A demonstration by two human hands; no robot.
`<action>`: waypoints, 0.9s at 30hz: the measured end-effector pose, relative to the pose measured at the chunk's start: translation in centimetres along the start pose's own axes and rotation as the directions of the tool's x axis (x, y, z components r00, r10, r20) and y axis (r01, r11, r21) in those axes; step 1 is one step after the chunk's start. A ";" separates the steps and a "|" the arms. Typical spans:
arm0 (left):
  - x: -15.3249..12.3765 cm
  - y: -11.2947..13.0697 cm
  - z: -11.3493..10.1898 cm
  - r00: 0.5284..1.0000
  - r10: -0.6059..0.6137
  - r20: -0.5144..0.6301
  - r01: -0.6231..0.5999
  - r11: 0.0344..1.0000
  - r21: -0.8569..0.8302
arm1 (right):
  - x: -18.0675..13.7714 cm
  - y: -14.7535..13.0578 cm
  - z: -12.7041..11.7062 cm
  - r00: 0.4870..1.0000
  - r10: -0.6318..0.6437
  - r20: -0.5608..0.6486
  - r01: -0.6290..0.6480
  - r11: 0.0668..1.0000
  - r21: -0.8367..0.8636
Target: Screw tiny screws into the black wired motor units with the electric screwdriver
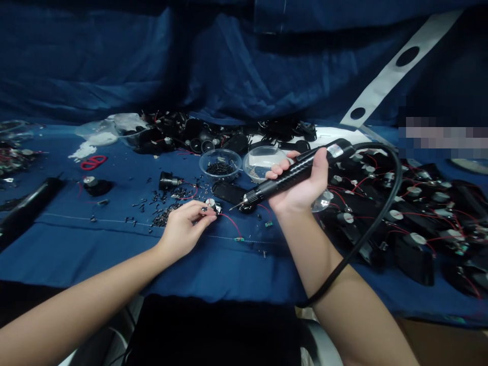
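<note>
My right hand (pixel 301 185) is wrapped round a black electric screwdriver (pixel 293 173), its tip pointing left and down toward a small part. A thick black cable (pixel 375 223) runs from the tool's back end and loops down over my right forearm. My left hand (pixel 186 226) pinches a small black and white part with red wires (pixel 213 206) on the blue cloth. A heap of small black screws (pixel 163 213) lies just left of that hand.
Two clear round dishes (pixel 221 163) (pixel 261 162) stand behind my hands, one holding black screws. Many black parts with white discs and red wires (pixel 412 213) cover the right side. Red scissors (pixel 93 162), a clear bag (pixel 122 127) and a black tool (pixel 26 211) lie left.
</note>
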State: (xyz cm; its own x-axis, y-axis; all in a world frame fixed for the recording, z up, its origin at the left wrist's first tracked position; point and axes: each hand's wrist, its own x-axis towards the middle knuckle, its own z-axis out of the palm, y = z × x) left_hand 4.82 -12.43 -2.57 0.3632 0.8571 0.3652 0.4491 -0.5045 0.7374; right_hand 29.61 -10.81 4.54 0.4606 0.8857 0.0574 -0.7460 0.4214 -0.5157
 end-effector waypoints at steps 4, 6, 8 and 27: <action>0.4 -0.6 -0.1 0.950 0.310 -0.021 -0.286 0.896 0.339 | -0.1 0.0 -0.1 1.000 0.009 0.024 -0.009 1.000 0.004; 0.7 -1.0 -0.4 0.916 0.401 0.023 -0.364 0.807 0.465 | -0.1 0.0 -0.2 1.000 0.005 0.031 -0.005 1.000 0.000; 0.8 -1.4 -0.8 0.899 0.433 0.071 -0.400 0.740 0.541 | 0.0 0.1 -0.3 0.999 0.003 0.044 -0.002 1.000 -0.010; 0.8 1.0 1.2 0.854 -0.496 -0.159 0.281 0.696 -0.661 | 0.1 0.6 -0.6 0.999 0.011 0.052 -0.009 0.999 -0.032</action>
State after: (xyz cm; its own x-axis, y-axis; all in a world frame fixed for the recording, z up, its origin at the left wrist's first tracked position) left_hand 6.58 -12.37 -2.20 -0.0424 0.9984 0.0361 -0.1253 -0.0412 0.9913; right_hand 29.48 -10.58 3.75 0.4266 0.8992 0.0966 -0.7342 0.4068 -0.5436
